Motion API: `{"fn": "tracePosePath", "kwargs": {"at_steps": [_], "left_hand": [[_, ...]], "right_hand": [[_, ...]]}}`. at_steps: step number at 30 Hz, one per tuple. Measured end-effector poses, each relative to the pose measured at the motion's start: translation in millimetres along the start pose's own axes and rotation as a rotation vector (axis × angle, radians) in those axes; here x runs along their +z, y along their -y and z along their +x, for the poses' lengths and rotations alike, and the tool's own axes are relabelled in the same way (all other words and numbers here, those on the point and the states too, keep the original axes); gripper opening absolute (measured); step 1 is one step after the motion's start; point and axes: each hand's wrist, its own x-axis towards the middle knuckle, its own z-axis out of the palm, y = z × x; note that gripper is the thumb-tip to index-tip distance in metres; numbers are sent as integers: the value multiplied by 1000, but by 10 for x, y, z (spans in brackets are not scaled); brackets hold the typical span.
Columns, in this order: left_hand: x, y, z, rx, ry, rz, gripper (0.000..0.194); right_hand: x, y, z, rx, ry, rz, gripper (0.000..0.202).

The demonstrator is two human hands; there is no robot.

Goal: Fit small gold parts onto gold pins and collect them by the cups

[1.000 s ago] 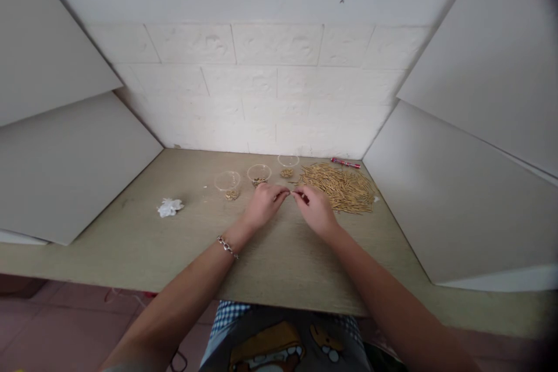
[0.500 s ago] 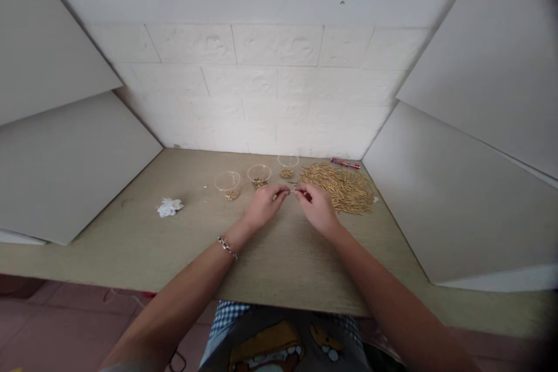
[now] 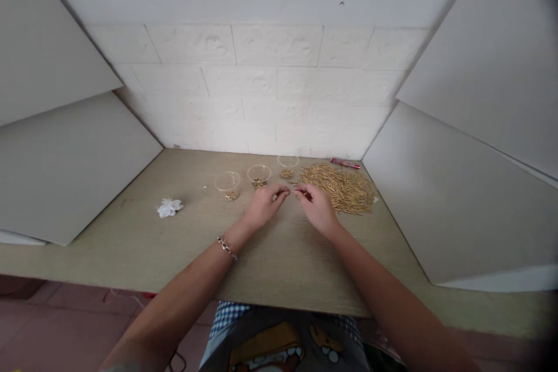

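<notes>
My left hand [image 3: 265, 203] and my right hand [image 3: 317, 206] meet fingertip to fingertip above the middle of the table [image 3: 292, 267]. Both are closed in a pinch, with a tiny thin piece between them, too small to name. Right beside my right hand spreads a large heap of thin gold-coloured sticks [image 3: 349, 189]. Beyond my left hand stand clear round plastic tubs holding small brass-coloured pieces: a left tub [image 3: 227, 181], a middle tub [image 3: 258, 173] and a back tub [image 3: 288, 161].
A crumpled white tissue [image 3: 170, 207] lies on the left of the table. Behind the heap rests a red tube-shaped packet [image 3: 345, 163]. A white brick-pattern wall [image 3: 261, 81] closes the back, and grey panels [image 3: 87, 168] flank both sides.
</notes>
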Motion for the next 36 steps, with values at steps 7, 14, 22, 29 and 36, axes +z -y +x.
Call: {"fn": "tracePosePath", "kwargs": {"at_steps": [7,14,22,29,36], "left_hand": [[-10,-10,10,-52,14,-93,20],[-8,-1,22,-139,53,-293,19],[-4,35,42,-172,95,-359,18],[-28,-9,33,-179,103,-287,20],[3,5,21,-189,105,-246,20]], "right_hand": [[9,-30,7,43,41,92,16],[-3,-4,14,95,86,184,16],[-4,-10,16,99,95,212,15],[-6,-33,13,20,76,95,14],[-48,5,-5,-159,76,-102,12]]}}
